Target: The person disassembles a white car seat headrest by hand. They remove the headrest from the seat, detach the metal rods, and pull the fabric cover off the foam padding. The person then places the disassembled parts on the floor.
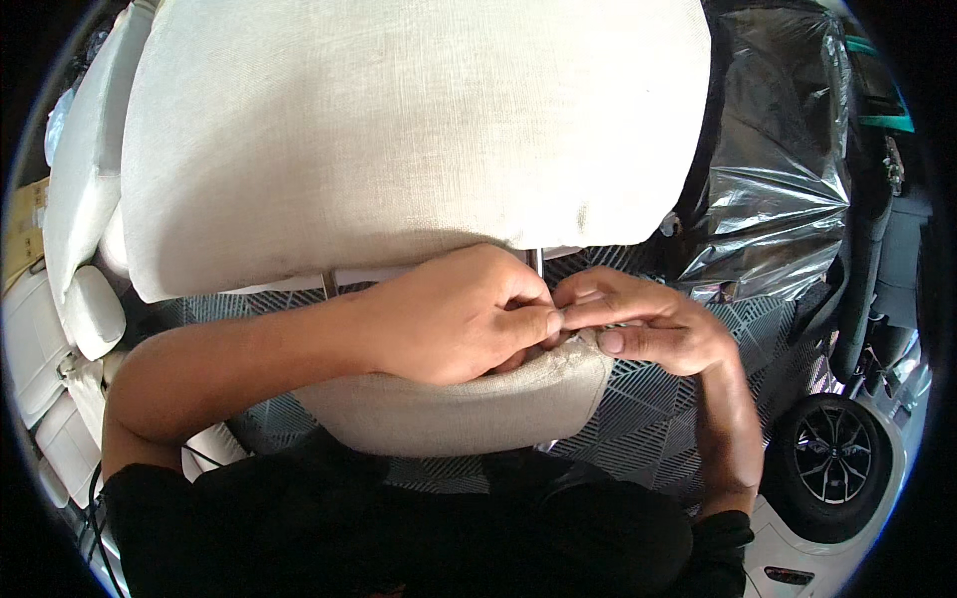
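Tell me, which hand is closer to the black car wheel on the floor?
Right. The right hand rests on the beige fabric seat top, over toward the black car wheel; the left hand sits farther away on its other side.

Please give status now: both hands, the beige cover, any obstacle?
Left hand and right hand both pinching the beige fabric cover at its top edge. Large beige headrest just above, on metal posts. Nothing blocking.
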The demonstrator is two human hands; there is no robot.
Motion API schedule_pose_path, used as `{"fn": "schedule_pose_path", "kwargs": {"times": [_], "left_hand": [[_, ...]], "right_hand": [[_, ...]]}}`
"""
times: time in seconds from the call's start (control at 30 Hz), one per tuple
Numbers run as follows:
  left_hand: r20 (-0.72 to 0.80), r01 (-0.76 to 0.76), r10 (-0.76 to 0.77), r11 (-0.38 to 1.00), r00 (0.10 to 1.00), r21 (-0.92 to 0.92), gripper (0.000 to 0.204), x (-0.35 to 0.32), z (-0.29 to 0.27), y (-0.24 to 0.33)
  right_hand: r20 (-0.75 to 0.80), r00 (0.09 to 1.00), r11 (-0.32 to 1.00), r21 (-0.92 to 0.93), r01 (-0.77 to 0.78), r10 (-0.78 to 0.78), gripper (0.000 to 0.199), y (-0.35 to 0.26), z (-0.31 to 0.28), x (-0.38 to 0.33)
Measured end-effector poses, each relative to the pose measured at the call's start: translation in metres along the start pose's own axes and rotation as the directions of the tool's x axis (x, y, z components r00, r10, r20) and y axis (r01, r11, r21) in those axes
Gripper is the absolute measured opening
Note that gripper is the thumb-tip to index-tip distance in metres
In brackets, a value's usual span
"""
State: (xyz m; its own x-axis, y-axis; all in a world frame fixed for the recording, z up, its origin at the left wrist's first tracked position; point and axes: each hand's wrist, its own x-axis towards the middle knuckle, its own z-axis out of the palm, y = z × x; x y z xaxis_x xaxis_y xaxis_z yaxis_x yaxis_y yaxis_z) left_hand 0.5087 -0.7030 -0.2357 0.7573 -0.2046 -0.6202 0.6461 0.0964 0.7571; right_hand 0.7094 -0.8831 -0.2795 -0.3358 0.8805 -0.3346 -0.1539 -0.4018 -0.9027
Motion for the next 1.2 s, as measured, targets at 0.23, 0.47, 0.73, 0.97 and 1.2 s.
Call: {"fn": "schedule_pose_path", "kwargs": {"times": [0.23,0.47,0.73,0.97,1.2], "left_hand": [[-0.159,-0.031,0.029,0.999,0.987,-0.011,0.019,-0.012,0.007,0.001],[-0.176,-0.108,0.142,0.976,0.974,0.192,0.017,-0.013,0.005,-0.001],[0.004,-0.171,0.185,0.900,0.983,0.401,0.026,0.008,-0.001,0.004],[-0.069,-0.335,0.392,0.854,0.917,0.398,0.023,0.016,0.009,-0.007],[-0.116,-0.369,0.492,0.770,0.863,0.521,0.010,0.017,0.014,-0.008]], "right_hand": [[0.239,0.944,0.823,-0.565,-0.054,0.226,0.025,-0.065,-0.016,0.033],[0.084,0.818,0.592,-0.733,-0.336,0.569,0.022,-0.109,0.004,0.055],[-0.142,0.967,0.815,-0.520,-0.256,0.213,0.033,-0.081,0.013,0.003],[-0.298,0.937,0.979,-0.027,-0.200,0.184,0.107,0.013,0.043,-0.030],[-0.324,0.930,0.981,0.134,-0.137,0.174,0.127,0.035,0.067,-0.022]]}}
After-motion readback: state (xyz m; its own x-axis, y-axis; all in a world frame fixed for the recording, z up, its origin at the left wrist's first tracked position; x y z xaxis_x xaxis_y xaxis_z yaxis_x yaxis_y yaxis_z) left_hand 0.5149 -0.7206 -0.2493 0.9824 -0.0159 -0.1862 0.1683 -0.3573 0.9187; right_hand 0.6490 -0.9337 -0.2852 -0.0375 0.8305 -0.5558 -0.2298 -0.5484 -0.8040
